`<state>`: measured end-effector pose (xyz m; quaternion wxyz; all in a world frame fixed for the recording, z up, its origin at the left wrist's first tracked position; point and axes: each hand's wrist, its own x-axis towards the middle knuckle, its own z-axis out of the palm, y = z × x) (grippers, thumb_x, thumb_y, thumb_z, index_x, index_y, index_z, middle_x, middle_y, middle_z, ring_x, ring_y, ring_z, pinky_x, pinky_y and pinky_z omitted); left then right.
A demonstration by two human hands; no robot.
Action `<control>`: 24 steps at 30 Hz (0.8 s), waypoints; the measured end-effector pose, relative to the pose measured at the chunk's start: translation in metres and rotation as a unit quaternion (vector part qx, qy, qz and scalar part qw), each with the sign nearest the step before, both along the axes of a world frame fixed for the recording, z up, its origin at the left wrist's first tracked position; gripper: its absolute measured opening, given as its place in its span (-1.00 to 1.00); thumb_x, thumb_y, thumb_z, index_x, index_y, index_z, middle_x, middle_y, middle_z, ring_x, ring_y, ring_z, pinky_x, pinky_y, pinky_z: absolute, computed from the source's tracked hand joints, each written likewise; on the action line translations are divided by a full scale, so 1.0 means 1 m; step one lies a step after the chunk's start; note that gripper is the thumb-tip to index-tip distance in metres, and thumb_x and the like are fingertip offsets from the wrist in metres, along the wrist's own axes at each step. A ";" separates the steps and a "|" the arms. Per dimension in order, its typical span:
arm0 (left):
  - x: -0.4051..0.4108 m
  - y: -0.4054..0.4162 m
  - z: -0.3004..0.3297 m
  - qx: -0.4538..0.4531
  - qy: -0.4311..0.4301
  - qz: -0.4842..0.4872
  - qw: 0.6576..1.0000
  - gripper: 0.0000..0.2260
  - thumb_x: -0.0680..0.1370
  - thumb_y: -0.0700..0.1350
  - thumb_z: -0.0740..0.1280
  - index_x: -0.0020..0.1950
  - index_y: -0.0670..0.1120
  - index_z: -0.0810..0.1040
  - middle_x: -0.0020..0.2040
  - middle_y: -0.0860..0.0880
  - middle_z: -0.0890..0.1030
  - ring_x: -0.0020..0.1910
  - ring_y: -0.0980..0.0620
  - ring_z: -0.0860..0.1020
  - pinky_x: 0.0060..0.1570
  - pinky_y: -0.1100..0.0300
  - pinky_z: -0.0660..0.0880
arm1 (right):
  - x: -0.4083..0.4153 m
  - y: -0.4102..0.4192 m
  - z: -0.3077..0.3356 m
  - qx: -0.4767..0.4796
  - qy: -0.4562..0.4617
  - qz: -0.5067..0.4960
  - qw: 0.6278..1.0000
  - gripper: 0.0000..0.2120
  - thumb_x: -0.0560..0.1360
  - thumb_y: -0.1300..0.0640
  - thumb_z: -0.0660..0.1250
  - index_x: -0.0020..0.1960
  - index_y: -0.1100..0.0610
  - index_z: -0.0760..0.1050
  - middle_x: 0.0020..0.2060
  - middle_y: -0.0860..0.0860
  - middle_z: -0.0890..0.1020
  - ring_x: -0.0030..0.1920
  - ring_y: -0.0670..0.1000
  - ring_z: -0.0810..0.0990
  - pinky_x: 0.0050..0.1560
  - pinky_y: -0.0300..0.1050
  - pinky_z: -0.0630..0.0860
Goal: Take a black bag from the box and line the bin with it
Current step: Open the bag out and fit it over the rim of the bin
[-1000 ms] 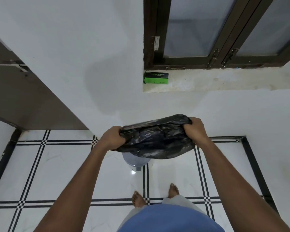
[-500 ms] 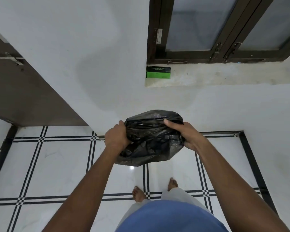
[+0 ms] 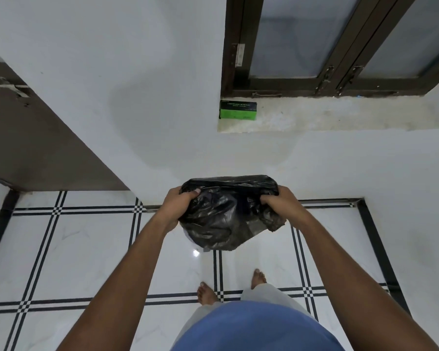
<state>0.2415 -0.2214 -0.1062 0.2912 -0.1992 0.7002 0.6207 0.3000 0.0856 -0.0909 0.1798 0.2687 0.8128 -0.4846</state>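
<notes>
A crumpled black bag [image 3: 226,214] hangs in front of me at waist height, its mouth spread between my hands. My left hand [image 3: 178,206] grips the bag's left edge, thumb curled over the rim. My right hand [image 3: 279,206] grips the right edge. The bin is almost wholly hidden under the bag; only a pale sliver of the bin [image 3: 188,235] shows at the bag's lower left. The green and black box [image 3: 238,110] stands on the window ledge, at its left end, well above my hands.
A white wall runs behind the bag, with a dark-framed window [image 3: 340,46] above the ledge [image 3: 327,117]. A brown door [image 3: 31,138] stands at the left. The floor is white tile with black lines; my bare feet [image 3: 208,292] stand just behind the bag.
My hands have moved apart again after drawing together, stretching the bag's mouth wider. The bag has sunk lower and now covers the bin, which showed beneath it a second ago.
</notes>
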 end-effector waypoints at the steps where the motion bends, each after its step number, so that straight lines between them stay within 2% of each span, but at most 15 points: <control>1: 0.000 0.003 0.002 0.025 -0.012 0.003 1.000 -0.76 0.66 -0.05 0.51 0.28 -0.11 0.73 0.17 -0.15 0.81 0.16 -0.14 0.77 0.17 0.03 0.67 | 0.000 -0.004 0.004 -0.089 -0.001 -0.026 0.996 -0.95 0.48 0.15 0.46 -0.08 0.12 0.67 -0.19 0.03 0.76 -0.11 0.14 0.74 -0.09 -0.02 0.60; 3: 0.002 0.011 0.010 0.072 -0.025 -0.006 0.997 -0.65 0.61 0.11 0.56 0.27 -0.08 0.74 0.16 -0.11 0.82 0.13 -0.11 0.79 0.20 0.00 0.69 | 0.001 -0.011 0.008 -0.199 0.006 -0.039 0.979 -0.80 0.49 0.05 0.59 0.07 0.10 0.76 -0.02 0.03 0.82 0.03 0.10 0.80 0.08 0.03 0.69; 5: 0.004 0.019 0.015 0.096 -0.013 -0.038 0.995 -0.49 0.47 0.23 0.66 0.29 -0.04 0.75 0.14 -0.06 0.83 0.13 -0.08 0.80 0.19 -0.03 0.70 | 0.001 -0.022 0.009 -0.201 0.024 -0.047 0.978 -0.57 0.44 -0.10 0.69 0.23 0.05 0.76 0.08 -0.01 0.83 0.11 0.02 0.82 0.16 0.00 0.72; 7: 0.005 0.022 0.014 0.067 0.015 -0.096 0.993 -0.44 0.33 0.13 0.76 0.26 -0.03 0.75 0.12 -0.06 0.82 0.14 -0.10 0.79 0.18 -0.05 0.71 | -0.003 -0.028 0.006 -0.176 0.050 -0.095 0.979 -0.59 0.45 -0.10 0.69 0.21 0.05 0.76 0.04 -0.02 0.84 0.08 0.01 0.82 0.14 0.00 0.74; 9: 0.000 0.018 0.005 -0.072 0.063 -0.213 0.972 -0.60 0.37 -0.11 0.67 0.15 -0.08 0.66 0.07 -0.11 0.78 0.09 -0.13 0.73 0.08 0.00 0.69 | -0.008 -0.022 0.006 -0.177 0.062 -0.181 0.966 -0.78 0.54 0.05 0.61 0.13 0.12 0.76 -0.03 0.05 0.84 0.02 0.09 0.83 0.10 0.06 0.76; 10: -0.001 0.013 -0.001 -0.166 0.091 -0.274 0.943 -0.67 0.44 -0.17 0.59 0.13 -0.09 0.58 0.06 -0.11 0.72 0.08 -0.14 0.69 0.01 0.04 0.64 | -0.011 -0.015 0.006 -0.182 0.057 -0.224 0.956 -0.86 0.56 0.13 0.55 0.09 0.16 0.75 -0.05 0.09 0.84 -0.02 0.12 0.82 0.06 0.07 0.76; 12: -0.003 -0.001 -0.010 -0.316 0.124 -0.339 0.878 -0.71 0.54 -0.18 0.51 0.15 -0.08 0.45 0.07 -0.10 0.61 0.11 -0.18 0.64 -0.03 0.09 0.50 | -0.013 -0.001 0.006 -0.188 0.035 -0.263 0.946 -0.84 0.56 0.23 0.46 0.11 0.24 0.73 -0.07 0.13 0.81 -0.10 0.15 0.78 -0.05 0.02 0.70; 14: -0.004 -0.010 -0.015 -0.355 0.120 -0.351 0.858 -0.73 0.54 -0.19 0.49 0.13 -0.09 0.45 0.09 -0.13 0.60 0.08 -0.17 0.62 -0.05 0.11 0.45 | -0.011 0.005 0.006 -0.176 0.011 -0.248 0.953 -0.77 0.53 0.21 0.47 0.16 0.25 0.72 -0.12 0.13 0.78 -0.13 0.16 0.76 -0.13 0.00 0.61; 15: -0.005 -0.009 -0.016 -0.338 0.112 -0.343 0.869 -0.77 0.51 -0.20 0.49 0.08 -0.08 0.49 0.06 -0.12 0.64 0.02 -0.13 0.62 -0.08 0.13 0.45 | -0.009 0.005 0.005 -0.171 0.004 -0.227 0.959 -0.75 0.52 0.16 0.52 0.16 0.23 0.73 -0.11 0.12 0.81 -0.11 0.19 0.80 -0.13 0.02 0.63; 17: -0.003 -0.001 -0.007 -0.248 0.068 -0.270 0.928 -0.91 0.44 -0.14 0.48 -0.09 -0.07 0.62 -0.12 -0.06 0.73 -0.14 -0.07 0.66 -0.16 0.16 0.49 | -0.006 0.002 0.010 -0.192 0.000 -0.176 0.965 -0.68 0.50 0.06 0.62 0.19 0.17 0.74 -0.02 0.12 0.84 0.02 0.19 0.84 0.04 0.11 0.73; 19: 0.001 0.007 0.006 -0.134 0.002 -0.188 0.973 -0.89 0.40 -0.05 0.52 -0.18 -0.08 0.72 -0.20 -0.03 0.77 -0.19 -0.08 0.72 -0.11 0.12 0.59 | -0.003 -0.003 0.015 -0.221 0.008 -0.081 0.972 -0.54 0.44 -0.08 0.71 0.26 0.08 0.73 0.08 0.05 0.83 0.09 0.10 0.83 0.17 0.09 0.74; 20: 0.003 0.009 0.008 -0.095 -0.020 -0.169 0.981 -0.85 0.42 -0.01 0.54 -0.14 -0.09 0.77 -0.15 -0.04 0.81 -0.14 -0.10 0.77 -0.03 0.08 0.65 | -0.002 -0.006 0.015 -0.210 0.015 -0.026 0.977 -0.45 0.38 -0.15 0.75 0.29 0.00 0.72 0.12 -0.02 0.83 0.13 0.03 0.82 0.18 0.03 0.72; 22: 0.005 0.015 0.008 -0.069 -0.009 -0.136 0.988 -0.83 0.54 0.00 0.55 0.00 -0.08 0.82 -0.06 -0.06 0.83 -0.02 -0.12 0.81 0.12 0.00 0.70 | -0.002 -0.012 0.009 -0.131 0.031 0.031 0.990 -0.36 0.26 -0.26 0.78 0.27 -0.11 0.73 0.12 -0.12 0.82 0.14 -0.07 0.79 0.20 -0.07 0.68; 24: 0.006 0.018 0.006 -0.080 0.039 -0.062 0.994 -0.85 0.61 -0.05 0.47 0.05 -0.08 0.81 -0.04 -0.06 0.83 0.05 -0.13 0.80 0.18 -0.05 0.69 | -0.004 -0.013 -0.002 -0.023 0.036 0.047 0.998 -0.40 0.23 -0.32 0.76 0.17 -0.08 0.77 0.05 -0.11 0.82 0.09 -0.06 0.78 0.18 -0.06 0.68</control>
